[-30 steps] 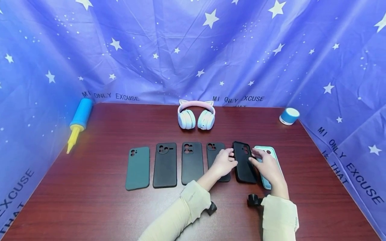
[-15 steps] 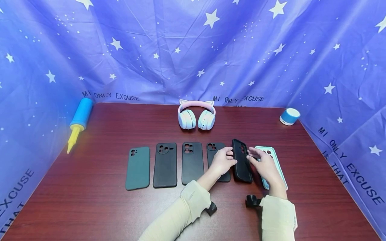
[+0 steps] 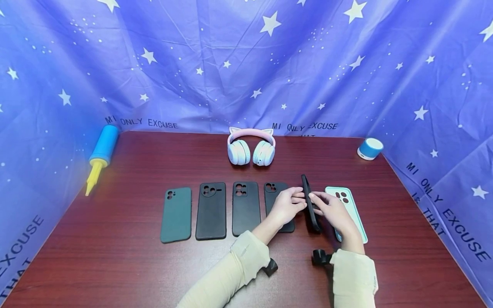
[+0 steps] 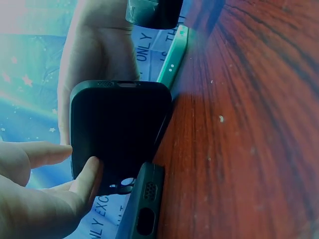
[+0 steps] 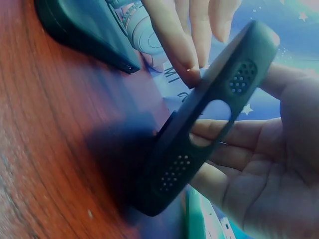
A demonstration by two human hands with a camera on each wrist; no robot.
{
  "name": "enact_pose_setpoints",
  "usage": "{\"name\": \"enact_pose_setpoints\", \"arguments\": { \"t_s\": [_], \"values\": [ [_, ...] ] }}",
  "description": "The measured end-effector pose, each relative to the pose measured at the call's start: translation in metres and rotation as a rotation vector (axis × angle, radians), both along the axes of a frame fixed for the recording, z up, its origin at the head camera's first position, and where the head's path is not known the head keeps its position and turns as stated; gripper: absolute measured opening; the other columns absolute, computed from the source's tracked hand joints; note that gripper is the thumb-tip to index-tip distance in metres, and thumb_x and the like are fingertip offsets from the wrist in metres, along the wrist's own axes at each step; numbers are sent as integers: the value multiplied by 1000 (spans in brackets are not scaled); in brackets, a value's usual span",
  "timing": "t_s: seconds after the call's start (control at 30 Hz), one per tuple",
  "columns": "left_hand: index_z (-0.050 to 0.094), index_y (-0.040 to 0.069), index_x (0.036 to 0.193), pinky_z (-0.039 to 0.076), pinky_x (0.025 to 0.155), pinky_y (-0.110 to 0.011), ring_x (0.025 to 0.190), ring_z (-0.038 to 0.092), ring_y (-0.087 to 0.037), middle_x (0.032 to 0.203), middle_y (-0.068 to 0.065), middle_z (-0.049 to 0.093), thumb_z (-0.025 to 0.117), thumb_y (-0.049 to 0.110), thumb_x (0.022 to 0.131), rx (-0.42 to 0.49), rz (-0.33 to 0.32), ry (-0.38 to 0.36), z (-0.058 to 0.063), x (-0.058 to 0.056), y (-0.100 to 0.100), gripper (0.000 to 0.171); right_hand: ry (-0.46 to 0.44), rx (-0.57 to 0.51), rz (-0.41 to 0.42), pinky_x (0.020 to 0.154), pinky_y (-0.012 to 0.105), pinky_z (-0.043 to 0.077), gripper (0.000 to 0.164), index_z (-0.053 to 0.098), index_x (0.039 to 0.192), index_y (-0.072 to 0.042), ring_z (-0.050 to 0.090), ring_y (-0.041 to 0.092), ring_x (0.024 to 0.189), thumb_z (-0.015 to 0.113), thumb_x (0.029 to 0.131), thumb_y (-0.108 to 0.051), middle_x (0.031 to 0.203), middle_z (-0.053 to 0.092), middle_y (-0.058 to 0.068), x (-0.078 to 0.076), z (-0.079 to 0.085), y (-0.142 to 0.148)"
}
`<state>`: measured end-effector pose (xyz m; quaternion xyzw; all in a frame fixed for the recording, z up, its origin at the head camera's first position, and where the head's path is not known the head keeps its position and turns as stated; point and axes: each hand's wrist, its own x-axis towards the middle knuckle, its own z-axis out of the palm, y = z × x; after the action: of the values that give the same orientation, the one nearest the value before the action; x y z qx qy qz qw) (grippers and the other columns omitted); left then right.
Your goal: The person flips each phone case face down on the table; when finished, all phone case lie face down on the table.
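A black phone case [image 3: 310,209] stands on its long side, nearly upright, between the two hands. My right hand [image 3: 334,211] grips it, a fingertip at its upper edge and the other fingers at its inner side, as the right wrist view shows. My left hand [image 3: 286,207] has its fingers out straight, the tips at the case's back and upper edge. Under that hand lies another black case [image 3: 271,199], partly covered. A mint case [image 3: 354,214] lies beneath the right hand, also partly hidden.
Two black cases [image 3: 246,209] and a dark green case [image 3: 176,218] continue the row leftward on the red-brown table [image 3: 115,269]. Cat-ear headphones [image 3: 239,152] sit at the back. A blue speaker [image 3: 370,149] stands back right; a blue and yellow hand pump [image 3: 103,147] lies far left.
The black case has tipped from lying inner side up onto its left long side. My right hand has followed it leftward and now grips its upper edge; the left hand has barely moved.
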<state>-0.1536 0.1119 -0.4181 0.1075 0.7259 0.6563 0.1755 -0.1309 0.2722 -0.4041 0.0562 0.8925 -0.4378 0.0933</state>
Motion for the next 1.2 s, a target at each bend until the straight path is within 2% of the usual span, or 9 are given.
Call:
{"name": "enact_pose_setpoints", "arguments": {
  "t_s": [0.27,0.57,0.63,0.73,0.83,0.93,1.07,1.13,1.2],
  "values": [
    [53,-1,136,56,87,-25,112,67,-22,128,-16,64,60,1,92,7,-21,18,0,1,-1,44,-37,-129,-3,91,30,55,66,37,144,7,59,29,119,44,102,-43,143,44,32,1,1,-2],
    [54,-4,134,56,90,-28,113,66,-25,127,-19,63,62,0,90,-17,-28,-30,0,3,0,45,21,-403,-5,79,20,56,58,32,145,11,62,-4,94,44,104,-27,141,41,35,2,-2,4],
    [53,-3,134,55,92,-30,117,63,-26,130,-18,62,63,2,90,-50,-25,-56,0,3,0,46,56,-454,-6,78,20,57,56,32,144,12,64,-4,93,45,104,-24,134,49,28,2,-3,6],
    [52,-1,136,52,98,-35,122,59,-26,135,-16,58,64,7,91,-107,-24,-86,1,3,0,48,106,-526,-10,75,20,57,56,31,143,16,65,-3,92,49,102,-19,118,64,3,3,-5,9],
    [51,1,138,50,101,-37,126,57,-26,139,-14,55,65,10,91,-149,-28,-92,1,3,1,50,134,-553,-17,73,18,57,56,30,142,18,65,-5,91,50,101,-16,102,65,-21,3,-6,12],
    [50,2,138,49,102,-38,128,55,-26,141,-14,54,65,11,91,-178,-31,-85,3,4,2,51,135,-474,-27,74,16,56,53,32,142,16,62,-10,91,47,102,-15,109,65,-16,3,-4,16],
    [49,3,140,49,103,-38,129,54,-26,141,-13,54,64,13,91,-217,-38,-66,5,6,2,52,127,-255,-66,76,11,52,47,39,142,10,57,-12,96,44,103,-14,130,60,17,3,-1,19],
    [49,4,141,49,103,-38,129,54,-25,141,-12,54,64,15,92,-250,-42,-46,6,6,2,52,126,-113,-84,77,11,50,45,43,142,7,61,-1,105,44,103,-15,136,53,27,3,-2,19],
    [49,6,141,49,101,-37,128,55,-23,140,-12,56,63,16,92,-287,-44,-18,7,6,1,53,132,5,-95,83,17,52,43,47,140,5,63,16,113,45,102,-15,135,55,28,2,-3,18]
  ]
}}
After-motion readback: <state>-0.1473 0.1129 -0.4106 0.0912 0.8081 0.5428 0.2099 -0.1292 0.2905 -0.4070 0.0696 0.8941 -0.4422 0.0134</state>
